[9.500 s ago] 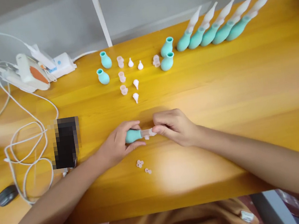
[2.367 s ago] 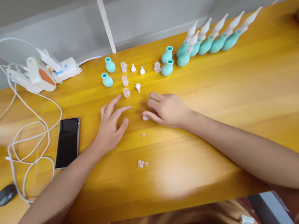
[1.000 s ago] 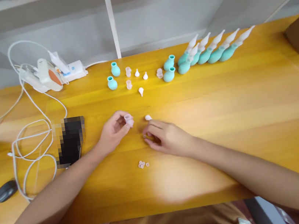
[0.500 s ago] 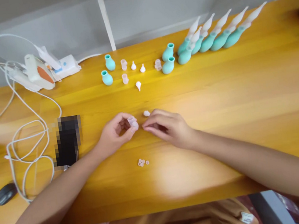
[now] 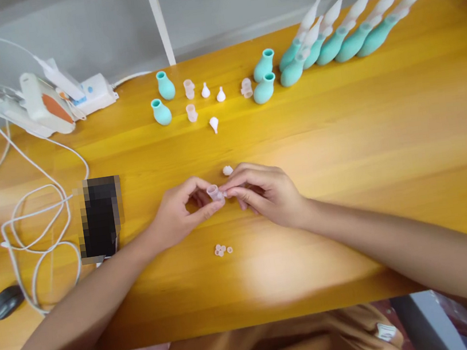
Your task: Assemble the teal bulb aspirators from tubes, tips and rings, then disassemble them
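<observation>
My left hand (image 5: 186,207) is closed on a small translucent connector (image 5: 213,193), its wide open end facing up. The fingertips of my right hand (image 5: 268,193) are pinched against the connector's right side. Whatever they hold there is too small and covered to make out. Just behind my right fingers lies a small white piece (image 5: 227,170), partly hidden. Nearer my body, a cluster of tiny translucent rings (image 5: 220,250) rests on the table. Farther back stand two similar connectors (image 5: 192,113) and several white funnel-shaped tips (image 5: 214,124).
Open teal bulbs (image 5: 161,112) stand at the back left, with more teal bulbs (image 5: 265,89) at back centre. Several bulbs with long white nozzles (image 5: 374,36) line the back right. To the left are a phone (image 5: 101,217), white cables (image 5: 66,207), a power strip (image 5: 99,98) and a mouse (image 5: 7,302).
My right fingertips have come up to the connector and now touch its side. The connector in my left hand has shifted slightly right. The whole view has tilted a little.
</observation>
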{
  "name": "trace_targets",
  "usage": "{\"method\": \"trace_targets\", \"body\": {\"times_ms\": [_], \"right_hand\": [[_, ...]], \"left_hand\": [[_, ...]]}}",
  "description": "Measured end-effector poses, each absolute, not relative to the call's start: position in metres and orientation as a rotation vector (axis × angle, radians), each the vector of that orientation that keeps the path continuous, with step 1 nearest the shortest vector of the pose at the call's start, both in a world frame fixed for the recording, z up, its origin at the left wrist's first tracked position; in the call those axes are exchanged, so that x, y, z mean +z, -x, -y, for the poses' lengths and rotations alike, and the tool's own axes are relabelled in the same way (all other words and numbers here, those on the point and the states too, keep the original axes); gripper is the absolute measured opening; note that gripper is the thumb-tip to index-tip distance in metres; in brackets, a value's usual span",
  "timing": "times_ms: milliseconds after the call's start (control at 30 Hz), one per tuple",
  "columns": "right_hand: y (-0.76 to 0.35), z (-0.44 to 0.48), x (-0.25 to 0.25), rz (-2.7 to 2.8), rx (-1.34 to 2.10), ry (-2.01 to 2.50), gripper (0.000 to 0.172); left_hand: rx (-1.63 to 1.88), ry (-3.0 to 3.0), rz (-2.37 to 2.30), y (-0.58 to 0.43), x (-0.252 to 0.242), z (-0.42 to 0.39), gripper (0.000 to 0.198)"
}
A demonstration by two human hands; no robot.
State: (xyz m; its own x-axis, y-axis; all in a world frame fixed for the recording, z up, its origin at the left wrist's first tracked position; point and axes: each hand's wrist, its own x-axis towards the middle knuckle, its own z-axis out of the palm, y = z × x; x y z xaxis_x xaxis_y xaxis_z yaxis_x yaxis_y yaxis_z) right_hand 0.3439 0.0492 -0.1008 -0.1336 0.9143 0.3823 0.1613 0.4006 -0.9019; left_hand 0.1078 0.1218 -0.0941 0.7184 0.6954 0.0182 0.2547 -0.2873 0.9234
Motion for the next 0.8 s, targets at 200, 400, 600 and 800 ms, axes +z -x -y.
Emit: {"method": "trace_targets", "body": {"times_ms": [200, 400, 600, 800], "right_hand": [[-0.3425, -0.0481, -0.1023, 1.550, 0.942, 1.031, 0.010], [-0.3427, -0.0481, -0.1041, 1.558, 0.964, 1.078, 0.018], [-0.3429, -0.0495, -0.1037, 1.565, 0.955, 1.063, 0.018], [-0.3443, -0.0532, -0.1060, 1.583, 1.003, 1.024, 0.021]], "left_hand": [[0.507, -1.854, -0.756, -0.1068, -0.0957, -0.1211, 0.027], [0.499, -1.837, -0.771, -0.1083, -0.0912, -0.1205, 0.027], [0.500, -1.851, -0.775, -0.1081, -0.0913, -0.1206, 0.028], [0.511, -1.864, -0.753, -0.1078, -0.0926, -0.1215, 0.027]]}}
